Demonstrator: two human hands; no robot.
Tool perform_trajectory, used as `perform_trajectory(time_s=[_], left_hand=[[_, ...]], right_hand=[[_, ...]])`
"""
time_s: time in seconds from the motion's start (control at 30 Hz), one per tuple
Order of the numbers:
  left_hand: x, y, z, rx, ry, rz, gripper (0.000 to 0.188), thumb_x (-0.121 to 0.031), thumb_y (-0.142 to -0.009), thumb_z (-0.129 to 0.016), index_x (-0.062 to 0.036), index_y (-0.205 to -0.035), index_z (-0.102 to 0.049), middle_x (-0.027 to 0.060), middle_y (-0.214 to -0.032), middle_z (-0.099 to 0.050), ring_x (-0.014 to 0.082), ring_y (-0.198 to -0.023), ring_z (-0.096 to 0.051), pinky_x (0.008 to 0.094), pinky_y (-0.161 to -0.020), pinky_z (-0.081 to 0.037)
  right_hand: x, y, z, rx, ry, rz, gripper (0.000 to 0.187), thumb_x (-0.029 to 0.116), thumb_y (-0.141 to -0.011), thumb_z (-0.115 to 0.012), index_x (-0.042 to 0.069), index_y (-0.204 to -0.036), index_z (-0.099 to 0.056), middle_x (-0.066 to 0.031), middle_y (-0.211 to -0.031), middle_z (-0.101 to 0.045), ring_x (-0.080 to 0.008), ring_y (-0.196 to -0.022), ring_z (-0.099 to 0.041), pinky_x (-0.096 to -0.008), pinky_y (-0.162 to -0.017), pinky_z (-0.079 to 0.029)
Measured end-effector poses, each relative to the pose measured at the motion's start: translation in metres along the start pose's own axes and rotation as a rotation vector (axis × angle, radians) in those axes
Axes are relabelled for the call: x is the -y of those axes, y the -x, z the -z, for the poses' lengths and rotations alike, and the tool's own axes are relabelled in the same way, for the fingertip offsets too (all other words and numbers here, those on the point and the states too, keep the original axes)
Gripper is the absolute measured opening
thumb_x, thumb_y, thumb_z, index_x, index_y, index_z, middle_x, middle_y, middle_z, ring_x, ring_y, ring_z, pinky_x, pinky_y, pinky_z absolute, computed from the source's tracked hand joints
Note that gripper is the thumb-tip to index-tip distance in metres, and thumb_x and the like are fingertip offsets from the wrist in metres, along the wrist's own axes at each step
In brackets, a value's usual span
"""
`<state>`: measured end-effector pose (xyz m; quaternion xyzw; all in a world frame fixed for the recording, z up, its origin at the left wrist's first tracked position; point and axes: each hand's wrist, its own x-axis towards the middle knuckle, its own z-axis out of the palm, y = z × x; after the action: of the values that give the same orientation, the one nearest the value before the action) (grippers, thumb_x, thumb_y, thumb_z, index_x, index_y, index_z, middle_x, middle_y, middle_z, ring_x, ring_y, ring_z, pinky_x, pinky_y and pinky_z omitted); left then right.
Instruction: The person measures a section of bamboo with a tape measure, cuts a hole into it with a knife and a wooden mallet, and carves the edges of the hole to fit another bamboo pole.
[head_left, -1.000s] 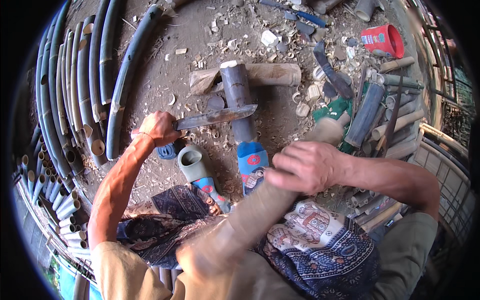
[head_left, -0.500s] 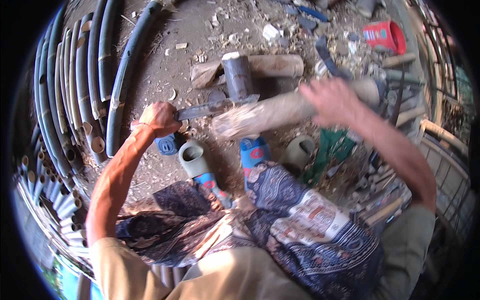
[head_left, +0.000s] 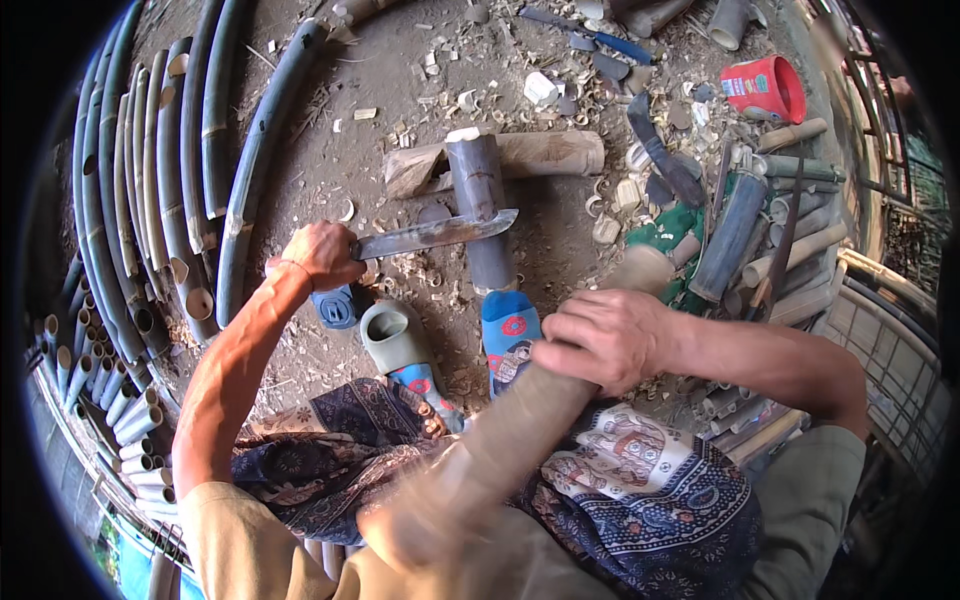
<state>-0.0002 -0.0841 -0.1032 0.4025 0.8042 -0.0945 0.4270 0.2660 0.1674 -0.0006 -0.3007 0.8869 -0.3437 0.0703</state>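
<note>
My left hand (head_left: 322,255) is closed round the handle of a machete (head_left: 435,235), whose blade extends to the right across a dark bamboo section (head_left: 480,185). That section leans over a pale wooden log (head_left: 560,153) on the ground, its lower end close to my socked foot (head_left: 510,315). With fingers wrapped round its upper part, my right hand (head_left: 615,340) grips a thick wooden club (head_left: 520,435). The club slants from right of my feet down over my lap, and its near end is smeared by motion.
Long bamboo poles (head_left: 215,120) lie at the left, above a stack of cut tubes (head_left: 140,420). Wood chips litter the ground. A red bucket (head_left: 765,90) lies tipped at the far right, near more bamboo pieces (head_left: 730,235). A grey-green clog (head_left: 395,335) is by my feet.
My right hand has come down toward me, swinging the wooden club from near the machete to over my lap. The left hand and machete have barely moved; more of the bamboo section now shows.
</note>
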Motion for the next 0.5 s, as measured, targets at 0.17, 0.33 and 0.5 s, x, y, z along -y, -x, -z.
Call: perform_trajectory(time_s=[0.17,0.33,0.5], left_hand=[[0.002,-0.012,-0.003,0.011,0.000,-0.004,0.028,-0.026,-0.066,-0.065,-0.0049,-0.084,-0.072,0.0221,-0.078,-0.067,0.0374,-0.077,-0.067,0.0456,-0.075,-0.053],[-0.003,-0.004,-0.001,0.009,-0.017,-0.028,0.028,-0.027,-0.066,-0.066,-0.0063,-0.084,-0.072,0.0216,-0.079,-0.067,0.0383,-0.079,-0.066,0.0469,-0.076,-0.053],[-0.003,-0.009,-0.001,-0.011,0.031,0.019,0.029,-0.027,-0.067,-0.065,-0.0069,-0.086,-0.072,0.0216,-0.080,-0.067,0.0384,-0.080,-0.066,0.0464,-0.077,-0.053]], right_hand=[[-0.090,0.042,0.024,0.390,0.471,-0.653,0.059,0.032,-0.064,-0.077,0.005,-0.112,-0.054,-0.0130,-0.090,-0.063,-0.0285,-0.081,-0.065,-0.0387,-0.068,-0.055],[-0.017,0.021,0.002,0.020,0.093,-0.059,0.046,0.027,-0.062,-0.071,0.007,-0.100,-0.056,-0.0101,-0.083,-0.062,-0.0274,-0.075,-0.064,-0.0385,-0.065,-0.056],[-0.093,0.043,0.023,0.244,0.449,-0.541,0.043,0.027,-0.068,-0.072,0.007,-0.104,-0.059,-0.0113,-0.091,-0.065,-0.0274,-0.080,-0.065,-0.0394,-0.069,-0.056]])
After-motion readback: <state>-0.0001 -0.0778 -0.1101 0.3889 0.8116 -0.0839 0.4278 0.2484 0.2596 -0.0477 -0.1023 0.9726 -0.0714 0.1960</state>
